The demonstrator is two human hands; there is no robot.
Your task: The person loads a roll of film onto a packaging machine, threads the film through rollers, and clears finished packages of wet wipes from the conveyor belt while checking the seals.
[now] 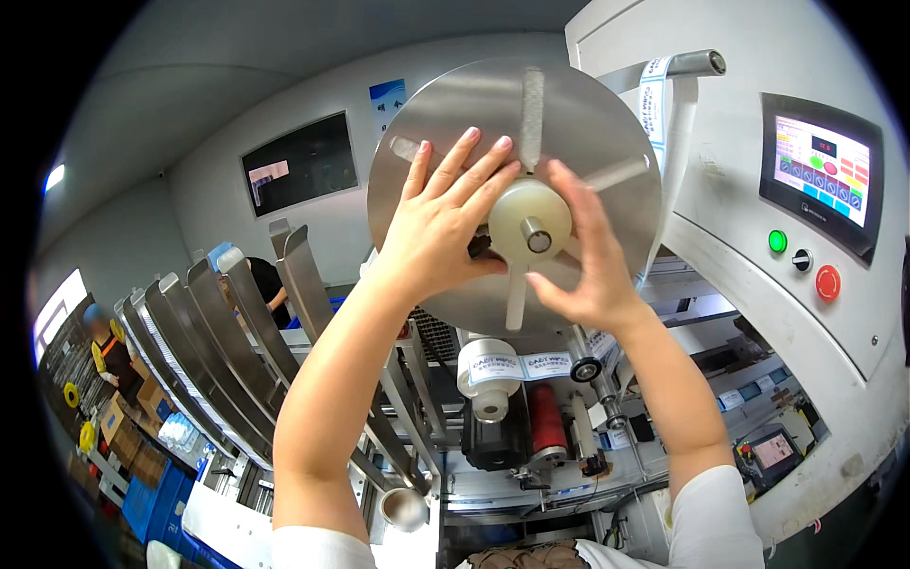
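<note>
Head view, looking up along both bare forearms: a large round disc (pixel 569 123) of brushed, dull-grey metal stands upright on a white machine cabinet (pixel 749 57), with flat metal spokes radiating across its face. At its centre sits a smooth, cream-coloured plastic hub (pixel 521 220) with a short steel shaft end poking from its middle. The left hand (pixel 441 223) lies spread on the disc just left of the hub, fingers straight and fanned, fingertips reaching the upper spoke; it presses flat and grasps nothing. The right hand (pixel 583 261) curves around the hub's right and lower side, thumb beneath and fingers arched above, loosely open; whether it actually clamps the hub cannot be told. A white label strip (pixel 654 104) with blue printing runs over a shiny metal roller at the cabinet's top. Below the disc hang a small white roll (pixel 490 372), a glossy red cylinder (pixel 546 417) and a black motor block. On the cabinet's right are a touchscreen panel (pixel 821 171), a green button, a black knob and a red button. Slanted steel chutes (pixel 227 332) fan out on the left.
</note>
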